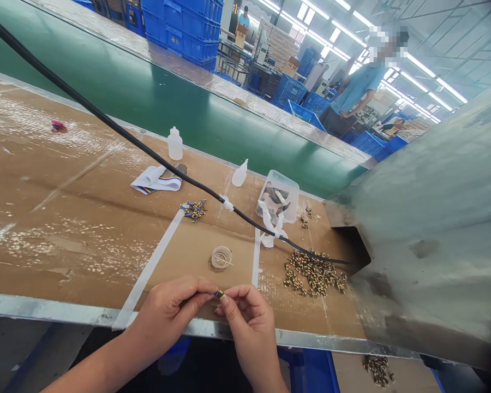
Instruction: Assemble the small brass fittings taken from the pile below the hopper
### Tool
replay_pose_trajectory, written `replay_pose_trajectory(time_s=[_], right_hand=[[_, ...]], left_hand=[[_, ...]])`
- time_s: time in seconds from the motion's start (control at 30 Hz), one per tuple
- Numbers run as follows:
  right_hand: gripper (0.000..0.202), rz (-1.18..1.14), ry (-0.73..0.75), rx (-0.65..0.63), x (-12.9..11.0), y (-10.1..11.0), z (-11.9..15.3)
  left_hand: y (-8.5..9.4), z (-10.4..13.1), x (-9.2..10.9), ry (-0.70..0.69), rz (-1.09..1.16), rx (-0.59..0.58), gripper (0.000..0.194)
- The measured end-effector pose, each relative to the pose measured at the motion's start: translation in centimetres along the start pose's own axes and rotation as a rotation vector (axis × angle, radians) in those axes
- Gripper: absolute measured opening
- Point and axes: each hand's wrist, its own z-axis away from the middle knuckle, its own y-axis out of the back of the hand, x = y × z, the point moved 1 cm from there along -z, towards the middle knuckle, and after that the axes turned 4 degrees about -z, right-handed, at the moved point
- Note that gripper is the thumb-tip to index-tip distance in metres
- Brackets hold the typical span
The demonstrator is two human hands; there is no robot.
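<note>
Between the fingertips of both hands is a small dark piece with blue and yellow on it [219, 293], too small to name more exactly. My left hand [175, 308] pinches its left end. On its other end, the thumb and finger of my right hand [247, 316] are closed. Just beyond the hands stands a small round clear tub [221, 257] with a thin stick across it. Farther off to the left lies a small heap of blue and yellow pieces [193, 210]. At the right is a large pile of multicoloured small pieces [315, 273].
A black cable [167, 158] crosses over the cardboard-covered table [77, 262]. Behind are two white bottles [174, 144], a folded striped band [157, 180] and a clear plastic box [277, 196]. A green conveyor belt [180, 109] runs beyond. A metal housing [429, 234] stands right.
</note>
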Motion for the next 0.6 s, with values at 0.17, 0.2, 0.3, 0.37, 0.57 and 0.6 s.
replay_pose_trajectory(time_s=[0.17,0.2,0.3,0.37,0.57,0.6], right_hand=[[0.024,0.031,-0.003,0.002,-0.1,-0.1,0.2],[0.024,0.033,-0.007,0.005,-0.1,-0.1,0.2],[0.026,0.048,-0.026,0.009,-0.1,-0.1,0.4],[0.026,0.056,-0.039,0.002,0.0,0.0,0.4],[0.025,0.045,-0.073,-0.032,-0.1,0.4,0.2],[0.025,0.034,-0.08,-0.041,-0.2,0.5,0.1]], left_hand=[[-0.3,0.3,-0.1,-0.039,-0.081,0.025,0.013],[-0.3,0.4,-0.2,-0.06,-0.095,0.027,0.014],[-0.5,0.9,-0.3,-0.115,-0.111,0.022,0.017],[-0.7,1.2,-0.4,-0.141,-0.11,0.005,0.018],[-1.1,1.8,-0.7,-0.23,-0.153,-0.013,0.023],[-1.1,1.8,-0.6,-0.233,-0.152,-0.01,0.022]])
